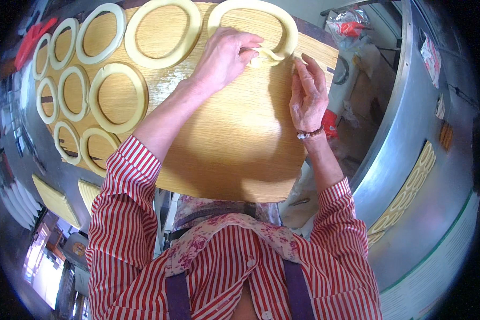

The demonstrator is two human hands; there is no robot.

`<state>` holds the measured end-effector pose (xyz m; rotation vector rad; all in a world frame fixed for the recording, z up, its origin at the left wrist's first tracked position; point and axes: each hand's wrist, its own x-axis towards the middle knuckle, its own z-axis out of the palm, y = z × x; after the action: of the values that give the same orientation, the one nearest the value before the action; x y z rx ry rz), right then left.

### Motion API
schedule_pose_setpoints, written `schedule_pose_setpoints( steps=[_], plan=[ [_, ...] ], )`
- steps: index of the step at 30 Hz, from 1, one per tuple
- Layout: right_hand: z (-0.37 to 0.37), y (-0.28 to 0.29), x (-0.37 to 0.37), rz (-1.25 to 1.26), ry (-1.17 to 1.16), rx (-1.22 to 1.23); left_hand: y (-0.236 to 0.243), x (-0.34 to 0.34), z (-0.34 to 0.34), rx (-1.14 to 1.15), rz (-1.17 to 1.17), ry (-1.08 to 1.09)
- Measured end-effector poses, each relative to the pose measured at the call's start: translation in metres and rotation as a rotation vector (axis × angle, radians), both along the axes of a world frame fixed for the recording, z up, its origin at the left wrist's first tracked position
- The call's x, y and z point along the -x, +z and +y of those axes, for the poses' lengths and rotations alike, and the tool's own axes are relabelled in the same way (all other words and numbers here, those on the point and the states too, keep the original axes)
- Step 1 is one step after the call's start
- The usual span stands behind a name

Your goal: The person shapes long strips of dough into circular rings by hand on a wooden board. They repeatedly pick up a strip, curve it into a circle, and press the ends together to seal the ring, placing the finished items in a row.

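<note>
A pale dough ring (pixel 292 33) lies at the far edge of a wooden board (pixel 224 144). Its near side looks thinner and twisted beside a small lump, where its ends seem to meet. My left hand (pixel 222 58) reaches over the board, thumb and fingertips closed on this part of the ring. To the right, my right hand (pixel 308 96) hovers near the board's edge, fingers extended and slightly bent, just below the ring's right side. It appears to hold nothing, though its thumb is partly hidden. A beaded bracelet (pixel 310 133) circles the right wrist.
Several finished-looking dough rings (pixel 118 98) lie in rows across the board's left part. A metal counter (pixel 384 176) runs along the right, carrying a long strip of braided dough pieces (pixel 408 194). Plastic bags (pixel 352 26) and a red item sit beyond the board.
</note>
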<state>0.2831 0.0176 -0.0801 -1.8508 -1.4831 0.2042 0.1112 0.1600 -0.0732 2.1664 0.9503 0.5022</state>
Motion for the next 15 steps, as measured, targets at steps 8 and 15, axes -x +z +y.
schedule_pose_setpoints(
  steps=[8, 15],
  plan=[
    [0.021, 0.004, -0.017, 0.031, -0.135, 0.048, -0.012, 0.01, -0.027, -0.138, -0.001, -0.155],
    [0.062, 0.009, -0.034, 0.06, -0.155, 0.081, -0.001, 0.029, -0.049, -0.361, 0.172, -0.438]
  ],
)
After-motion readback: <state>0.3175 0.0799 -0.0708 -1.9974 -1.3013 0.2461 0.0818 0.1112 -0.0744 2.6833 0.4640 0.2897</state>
